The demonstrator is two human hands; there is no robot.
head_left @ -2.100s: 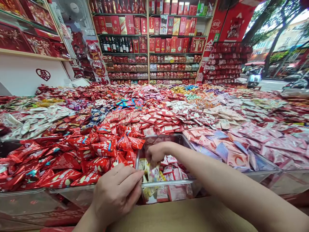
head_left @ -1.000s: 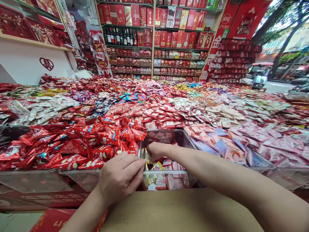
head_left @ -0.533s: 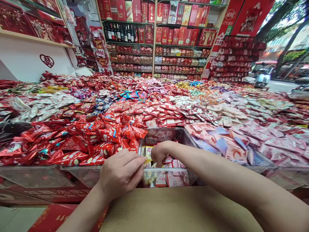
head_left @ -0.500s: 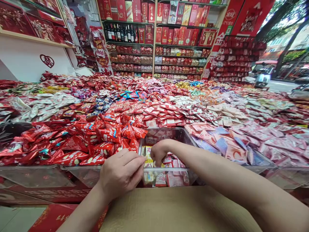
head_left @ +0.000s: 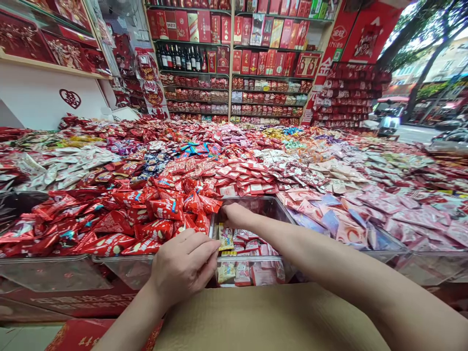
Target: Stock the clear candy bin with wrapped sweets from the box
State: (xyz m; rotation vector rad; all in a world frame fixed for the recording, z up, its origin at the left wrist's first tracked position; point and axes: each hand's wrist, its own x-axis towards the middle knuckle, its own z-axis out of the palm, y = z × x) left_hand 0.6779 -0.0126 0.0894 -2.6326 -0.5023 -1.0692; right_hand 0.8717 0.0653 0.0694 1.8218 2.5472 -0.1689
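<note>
My left hand (head_left: 185,265) is closed at the front left corner of a clear plastic bin (head_left: 252,257), thumb and fingers pressed together. What it grips, if anything, is hidden. My right hand (head_left: 236,215) reaches down inside the bin at its left wall, close to the red packets outside. Its fingertips are mostly out of sight, so their grip does not show. Below it lie a yellow candy packet (head_left: 225,236) and several pink and white packets (head_left: 252,243) on the bin's floor. A brown cardboard box (head_left: 270,319) stands in front of the bin.
Red foil candy packets (head_left: 131,214) are heaped left of the bin, pink and lilac packets (head_left: 336,214) right of it. More candy piles spread behind. Shelves (head_left: 230,63) with bottles and red boxes stand at the back. A red box (head_left: 69,334) sits low at left.
My right hand has moved up and back along the bin's left side, uncovering the yellow packet. My left hand stays at the corner. The view has tilted slightly upward.
</note>
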